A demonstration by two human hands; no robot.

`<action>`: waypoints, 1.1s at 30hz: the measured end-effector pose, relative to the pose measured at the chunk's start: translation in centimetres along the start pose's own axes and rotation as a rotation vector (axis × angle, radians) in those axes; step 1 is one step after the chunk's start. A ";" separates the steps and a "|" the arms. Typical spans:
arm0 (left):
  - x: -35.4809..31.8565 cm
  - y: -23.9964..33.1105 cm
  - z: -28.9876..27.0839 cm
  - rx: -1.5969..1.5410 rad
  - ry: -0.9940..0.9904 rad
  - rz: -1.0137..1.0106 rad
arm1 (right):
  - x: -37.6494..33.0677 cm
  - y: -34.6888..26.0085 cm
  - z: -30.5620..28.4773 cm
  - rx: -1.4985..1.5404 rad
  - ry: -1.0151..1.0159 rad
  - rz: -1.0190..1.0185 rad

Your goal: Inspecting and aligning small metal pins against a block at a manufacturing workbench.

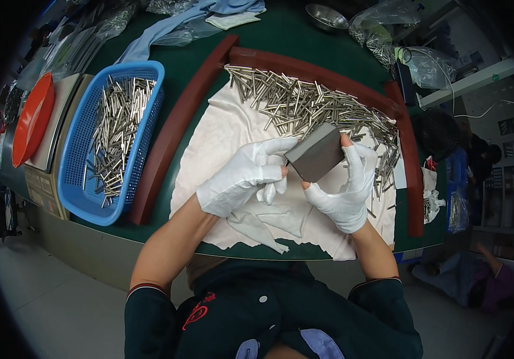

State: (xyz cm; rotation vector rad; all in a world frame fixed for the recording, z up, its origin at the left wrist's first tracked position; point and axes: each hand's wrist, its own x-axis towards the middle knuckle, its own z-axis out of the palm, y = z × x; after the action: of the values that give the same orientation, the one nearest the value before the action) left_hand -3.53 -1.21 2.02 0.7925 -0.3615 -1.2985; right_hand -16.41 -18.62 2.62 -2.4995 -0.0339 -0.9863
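Hands [293, 179] meet, fingers [352, 164] gripping grey block [315, 152].

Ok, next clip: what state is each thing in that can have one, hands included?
left hand: gloved, fingers curled, touching the grey block's left edge
right hand: gloved, gripping the grey block
grey block: held tilted above the cloth
white cloth: spread out, rumpled under the hands
metal rods: loose heap along the red rim
blue basket: partly filled with rods
steel bowl: upright, contents not visible
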 end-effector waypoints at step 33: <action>0.5 -1.9 1.2 -0.037 0.040 -0.001 | -0.7 0.4 0.7 -0.042 0.077 -0.044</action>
State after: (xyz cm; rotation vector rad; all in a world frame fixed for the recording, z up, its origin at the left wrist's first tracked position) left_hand -5.54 -2.20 1.45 0.7867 -0.3048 -1.2851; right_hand -16.41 -18.58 1.49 -2.5055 -0.0446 -1.1116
